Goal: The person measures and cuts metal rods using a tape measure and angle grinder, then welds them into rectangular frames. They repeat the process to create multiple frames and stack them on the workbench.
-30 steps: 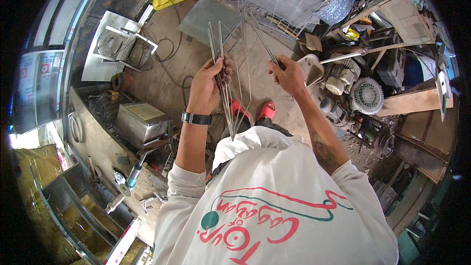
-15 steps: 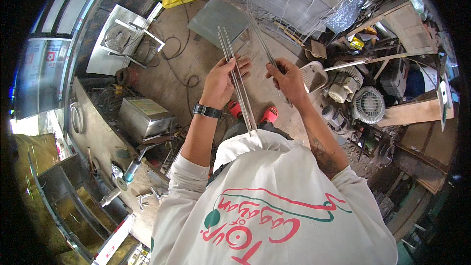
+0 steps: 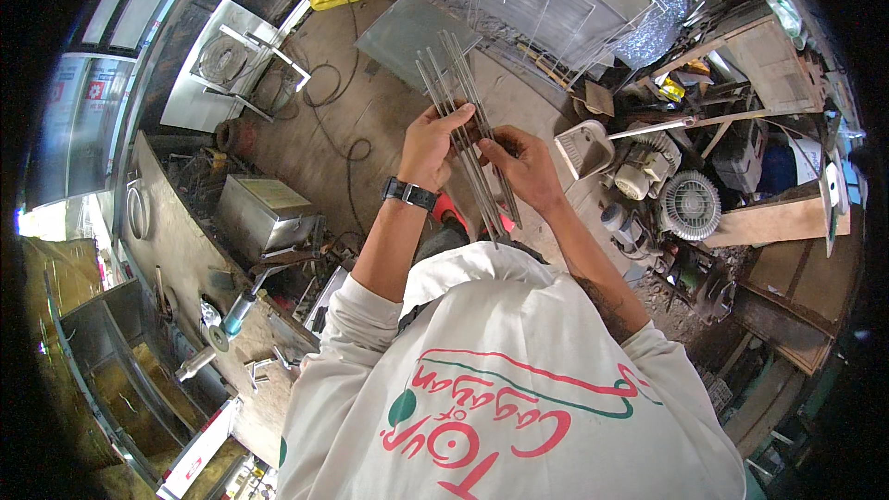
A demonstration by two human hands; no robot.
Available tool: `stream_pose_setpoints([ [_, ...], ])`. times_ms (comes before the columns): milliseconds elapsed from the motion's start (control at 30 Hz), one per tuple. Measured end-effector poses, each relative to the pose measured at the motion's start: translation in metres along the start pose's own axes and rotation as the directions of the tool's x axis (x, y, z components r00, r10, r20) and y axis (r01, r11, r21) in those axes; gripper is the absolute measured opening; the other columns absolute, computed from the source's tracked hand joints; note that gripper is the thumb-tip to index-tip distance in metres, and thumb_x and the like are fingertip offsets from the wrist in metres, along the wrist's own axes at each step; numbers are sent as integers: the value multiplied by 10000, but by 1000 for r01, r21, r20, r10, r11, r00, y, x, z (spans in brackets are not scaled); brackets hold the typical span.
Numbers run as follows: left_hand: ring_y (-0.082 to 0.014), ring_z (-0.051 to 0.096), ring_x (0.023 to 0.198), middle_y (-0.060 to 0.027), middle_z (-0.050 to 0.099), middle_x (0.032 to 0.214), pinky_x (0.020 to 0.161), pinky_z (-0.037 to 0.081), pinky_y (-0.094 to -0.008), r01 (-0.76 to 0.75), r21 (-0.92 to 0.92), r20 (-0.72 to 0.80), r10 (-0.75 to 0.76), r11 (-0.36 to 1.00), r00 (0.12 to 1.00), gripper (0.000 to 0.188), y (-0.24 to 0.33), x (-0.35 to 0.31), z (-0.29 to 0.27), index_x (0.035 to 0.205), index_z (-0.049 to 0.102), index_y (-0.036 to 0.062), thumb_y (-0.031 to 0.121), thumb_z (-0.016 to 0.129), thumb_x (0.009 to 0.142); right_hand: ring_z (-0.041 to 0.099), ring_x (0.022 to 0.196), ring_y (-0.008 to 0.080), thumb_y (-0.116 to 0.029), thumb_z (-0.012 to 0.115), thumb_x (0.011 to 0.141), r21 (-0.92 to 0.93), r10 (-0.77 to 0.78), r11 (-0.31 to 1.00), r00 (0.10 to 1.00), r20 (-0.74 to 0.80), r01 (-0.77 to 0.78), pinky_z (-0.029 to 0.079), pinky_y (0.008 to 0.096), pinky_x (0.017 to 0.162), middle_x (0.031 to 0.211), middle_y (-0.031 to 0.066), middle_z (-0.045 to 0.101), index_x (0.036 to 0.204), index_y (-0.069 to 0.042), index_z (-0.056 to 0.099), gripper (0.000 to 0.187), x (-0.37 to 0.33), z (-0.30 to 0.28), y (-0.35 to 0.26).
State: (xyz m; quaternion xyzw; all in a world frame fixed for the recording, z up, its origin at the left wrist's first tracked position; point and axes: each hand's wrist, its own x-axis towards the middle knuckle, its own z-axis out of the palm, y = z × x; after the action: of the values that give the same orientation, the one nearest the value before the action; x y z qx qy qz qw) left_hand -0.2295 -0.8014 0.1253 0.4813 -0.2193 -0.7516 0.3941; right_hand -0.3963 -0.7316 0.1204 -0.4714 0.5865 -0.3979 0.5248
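Several thin, straight metal rods [image 3: 473, 176] slant across the middle of the view, in front of my chest. My left hand [image 3: 430, 150], with a black watch on its wrist, is closed around one group, the thumb lying over it. Close beside it, my right hand [image 3: 524, 167] pinches a second group of metal rods [image 3: 505, 193] between thumb and fingers. The two groups run nearly side by side, their far ends at uneven lengths. Whether they touch each other I cannot tell. Some fingers are hidden behind the rods.
Beyond my hands a flat grey sheet [image 3: 417, 37] lies on the floor by a loose cable [image 3: 356, 150]. At left is a workbench [image 3: 167, 222] with a metal box [image 3: 264, 213] and an angle grinder [image 3: 236, 317]. Motors [image 3: 645, 167] and a blower [image 3: 690, 206] stand at right.
My hands have come together, the right one moving left with its rods until they lie alongside the left hand's rods. The left hand has shifted slightly right.
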Motion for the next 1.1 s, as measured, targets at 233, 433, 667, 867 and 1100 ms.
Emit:
stream_pose_setpoints([
  [233, -152, 724, 811, -51, 763, 950, 719, 597, -326, -50, 51, -38, 52, 997, 998, 147, 3, -2, -14, 1097, 736, 33, 116, 760, 977, 623, 675, 85, -233, 680, 1045, 127, 59, 990, 997, -40, -54, 489, 285, 624, 810, 54, 740, 989, 9, 730, 253, 2, -10, -2],
  [433, -157, 695, 851, -23, 701, 959, 748, 597, -326, 12, 78, -14, -11, 997, 1000, 273, 17, -13, -41, 1237, 699, 27, 238, 670, 1064, 609, 648, 75, -231, 658, 1061, 190, 36, 981, 998, -44, -27, 492, 267, 606, 786, 37, 733, 947, -5, 714, 259, 7, -45, 5],
  [667, -208, 744, 977, -108, 744, 1150, 838, 625, -337, 56, 30, 86, -58, 998, 995, 284, 19, -5, -52, 1253, 638, 8, 241, 616, 1094, 594, 670, 77, -218, 654, 1077, 139, 74, 987, 997, 35, -79, 494, 263, 640, 834, 35, 729, 1044, -6, 727, 226, 5, -30, 10],
  [867, -219, 736, 1092, -122, 745, 1234, 956, 608, -363, 60, 61, 63, -64, 996, 996, 303, 16, -18, -26, 1260, 654, -6, 236, 644, 1078, 608, 709, 78, -246, 659, 1076, 93, 37, 995, 998, 57, -43, 494, 266, 669, 848, 38, 736, 1112, 5, 744, 268, 2, -1, 1],
  [1100, -149, 730, 954, -47, 765, 1114, 894, 578, -325, 14, 140, 8, -15, 990, 1000, 295, 11, -21, -23, 1208, 697, 16, 267, 696, 1053, 647, 735, 205, -282, 671, 1061, -265, -96, 959, 995, 10, 95, 527, 342, 734, 912, 74, 779, 1226, -42, 758, 304, -5, 20, -3],
])
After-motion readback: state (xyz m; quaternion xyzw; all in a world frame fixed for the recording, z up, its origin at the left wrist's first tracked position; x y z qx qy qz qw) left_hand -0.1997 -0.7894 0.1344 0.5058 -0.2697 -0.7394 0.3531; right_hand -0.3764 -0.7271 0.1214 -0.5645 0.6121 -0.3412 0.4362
